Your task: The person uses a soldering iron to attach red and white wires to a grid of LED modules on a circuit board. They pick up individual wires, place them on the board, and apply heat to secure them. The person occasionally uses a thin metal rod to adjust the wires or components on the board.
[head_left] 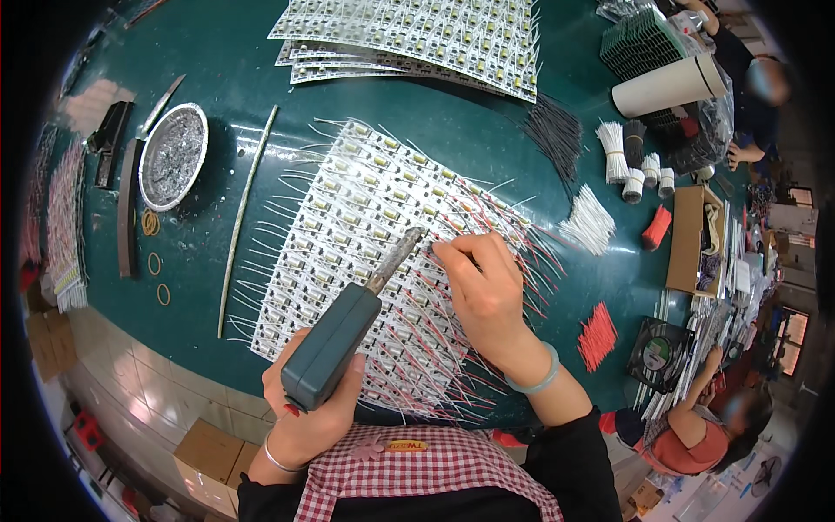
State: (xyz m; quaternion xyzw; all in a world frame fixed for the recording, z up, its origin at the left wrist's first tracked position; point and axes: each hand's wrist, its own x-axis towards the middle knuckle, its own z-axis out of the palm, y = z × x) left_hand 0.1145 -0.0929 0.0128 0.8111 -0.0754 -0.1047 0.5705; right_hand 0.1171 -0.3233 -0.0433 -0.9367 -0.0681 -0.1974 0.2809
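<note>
My left hand [315,428] is wrapped around the dark green handle of a soldering gun [332,346]. Its metal tip points up and right, reaching a white panel of small circuit boards [335,235] that lies on the table. Close to that tip, my right hand [489,291] is closed in a pinch over the panel, with what looks like a thin wire between thumb and forefinger; the fingers mostly hide it. White wires [277,209] stick out along the panel's left edge. Red wires [544,261] fan out over its right part and lower edge.
More panels [409,39] are stacked at the far edge. Left stand a foil-lined bowl [174,157], rubber bands [155,264] and a thin rod [248,222]. Right lie black wires [554,130], white wires [590,219], red wires [597,337] and a cardboard box [691,239]. Two other people sit beyond.
</note>
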